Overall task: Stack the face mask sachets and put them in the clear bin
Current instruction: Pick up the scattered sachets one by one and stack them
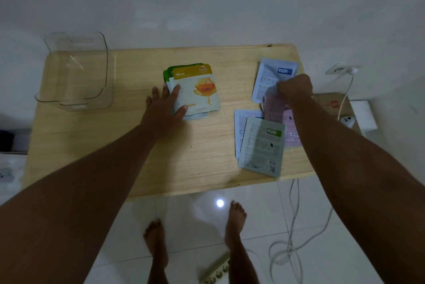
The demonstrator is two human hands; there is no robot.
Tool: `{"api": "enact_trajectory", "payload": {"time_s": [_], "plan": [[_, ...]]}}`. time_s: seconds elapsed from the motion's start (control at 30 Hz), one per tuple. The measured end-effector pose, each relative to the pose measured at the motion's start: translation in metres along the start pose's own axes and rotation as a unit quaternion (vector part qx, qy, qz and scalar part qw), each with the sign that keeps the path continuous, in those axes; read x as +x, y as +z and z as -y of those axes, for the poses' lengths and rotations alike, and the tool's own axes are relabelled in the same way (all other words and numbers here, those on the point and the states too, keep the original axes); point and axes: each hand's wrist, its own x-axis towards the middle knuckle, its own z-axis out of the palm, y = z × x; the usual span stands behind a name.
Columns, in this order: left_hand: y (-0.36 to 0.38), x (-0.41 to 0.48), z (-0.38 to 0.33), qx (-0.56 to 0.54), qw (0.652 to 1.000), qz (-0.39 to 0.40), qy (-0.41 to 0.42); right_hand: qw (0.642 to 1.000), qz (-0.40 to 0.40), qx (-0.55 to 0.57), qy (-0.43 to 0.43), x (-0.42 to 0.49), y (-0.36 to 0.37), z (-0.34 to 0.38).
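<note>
A stack of face mask sachets lies mid-table, a yellow honey one on top. My left hand rests flat on the stack's left edge, fingers spread. On the right lie loose sachets face down: a blue-grey one, a pink one, a green-labelled one over a white one. My right hand pinches the top edge of the pink sachet. The clear bin stands at the table's far left corner and holds nothing.
The small wooden table stands against a white wall. A cardboard box and a white device sit to the right of it. Cables and a power strip lie on the tiled floor by my bare feet.
</note>
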Motion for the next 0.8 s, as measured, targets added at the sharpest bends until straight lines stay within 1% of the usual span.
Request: {"api": "enact_trajectory", "payload": {"time_s": [0.03,0.1,0.2,0.27,0.33,0.43,0.5,0.6,0.7,0.8], "plan": [[0.0,0.0,0.0,-0.004,1.0,0.003,-0.001,1.0,-0.012,0.006,-0.026,-0.004,-0.001,0.004],[-0.001,0.001,0.002,-0.006,1.0,0.01,-0.005,0.993,-0.032,0.028,-0.109,-0.014,-0.003,0.017],[-0.002,0.001,0.002,-0.008,1.0,0.015,-0.007,0.969,-0.059,0.04,-0.236,-0.039,-0.006,0.05],[-0.004,0.001,0.001,-0.01,1.0,0.019,-0.009,0.952,-0.05,0.019,-0.302,-0.055,-0.002,0.077],[-0.006,0.002,0.0,-0.011,1.0,0.023,-0.011,0.941,-0.009,-0.01,-0.337,-0.068,0.009,0.099],[-0.007,0.003,0.002,-0.015,1.0,0.027,-0.007,0.938,0.074,-0.066,-0.332,-0.089,0.039,0.119],[-0.007,0.003,0.002,-0.021,0.999,0.029,-0.005,0.936,0.105,-0.074,-0.329,-0.102,0.065,0.125],[-0.007,0.003,0.0,-0.028,0.999,0.024,-0.009,0.925,0.127,-0.086,-0.348,-0.125,0.097,0.128],[-0.005,0.002,0.0,-0.04,0.999,0.02,-0.01,0.915,0.154,-0.093,-0.362,-0.138,0.107,0.124],[-0.003,0.001,0.002,-0.04,0.999,0.013,-0.008,0.919,0.129,-0.128,-0.35,-0.14,0.099,0.111]]}}
